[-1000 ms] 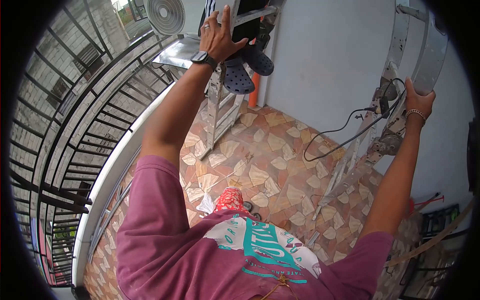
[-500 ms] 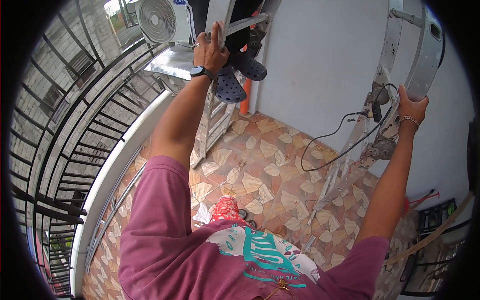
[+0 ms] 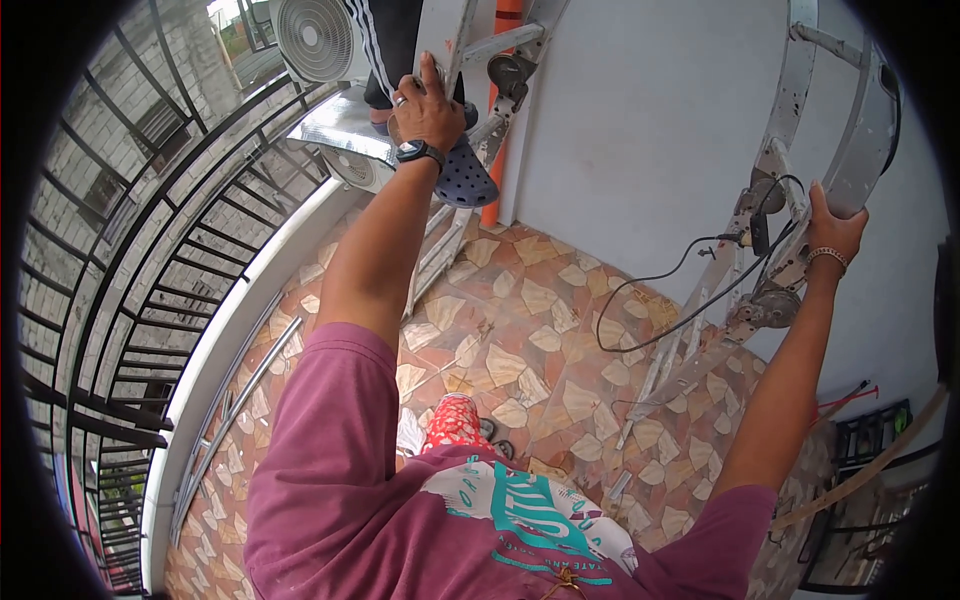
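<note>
My left hand (image 3: 430, 115), with a ring and a dark wristwatch (image 3: 421, 152), is closed round one rail of a folding aluminium ladder (image 3: 436, 30), index finger stretched up along it. My right hand (image 3: 836, 232), with a bracelet at the wrist, grips the ladder's other section (image 3: 855, 135) near its hinge joints. Just behind my left hand is another person's dark perforated clog (image 3: 465, 178) at the ladder. That person's striped trouser leg (image 3: 385, 45) comes down left of my hand, with the foot partly hidden by a foil-covered top (image 3: 345, 125).
Air-conditioner outdoor units (image 3: 312, 38) stand at the upper left by a black railing (image 3: 200, 330). A black cable (image 3: 640, 345) loops off the ladder's right section. Metal tubes (image 3: 235, 410) lie along the low wall. An orange pipe (image 3: 490, 212) runs up the white wall (image 3: 640, 130).
The other person's leg has shifted left, and one of the two clogs has gone from the rung area. My hands keep their grip and move only slightly in view.
</note>
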Motion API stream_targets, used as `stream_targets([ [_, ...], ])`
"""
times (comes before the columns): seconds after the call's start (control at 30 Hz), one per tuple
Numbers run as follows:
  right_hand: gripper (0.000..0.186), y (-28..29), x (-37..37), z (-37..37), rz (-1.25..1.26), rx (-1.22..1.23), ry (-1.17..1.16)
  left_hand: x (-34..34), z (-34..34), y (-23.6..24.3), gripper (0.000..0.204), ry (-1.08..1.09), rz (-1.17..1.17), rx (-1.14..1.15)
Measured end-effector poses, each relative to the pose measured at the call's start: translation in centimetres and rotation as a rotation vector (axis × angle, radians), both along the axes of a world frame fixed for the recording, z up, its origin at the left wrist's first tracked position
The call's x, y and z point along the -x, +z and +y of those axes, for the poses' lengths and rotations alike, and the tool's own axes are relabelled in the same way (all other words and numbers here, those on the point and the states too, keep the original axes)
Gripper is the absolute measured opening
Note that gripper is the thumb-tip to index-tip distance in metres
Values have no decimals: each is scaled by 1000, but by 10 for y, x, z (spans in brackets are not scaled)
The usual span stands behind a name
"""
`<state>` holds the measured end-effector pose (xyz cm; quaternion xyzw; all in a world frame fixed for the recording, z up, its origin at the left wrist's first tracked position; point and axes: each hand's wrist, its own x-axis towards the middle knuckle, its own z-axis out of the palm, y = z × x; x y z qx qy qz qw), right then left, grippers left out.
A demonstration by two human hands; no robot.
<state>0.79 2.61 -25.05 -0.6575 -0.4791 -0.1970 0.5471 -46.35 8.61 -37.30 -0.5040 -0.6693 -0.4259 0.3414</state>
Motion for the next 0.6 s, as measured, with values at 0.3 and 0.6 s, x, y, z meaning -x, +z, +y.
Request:
stream_targets([
  [0.3,67,1,1,3,22,-6,0,-10,-11,10,81,-66,-119,43],
  [0.6,60,4,19,-16,109,18,115,-10,-16,6,80,-35,-135,-42],
])
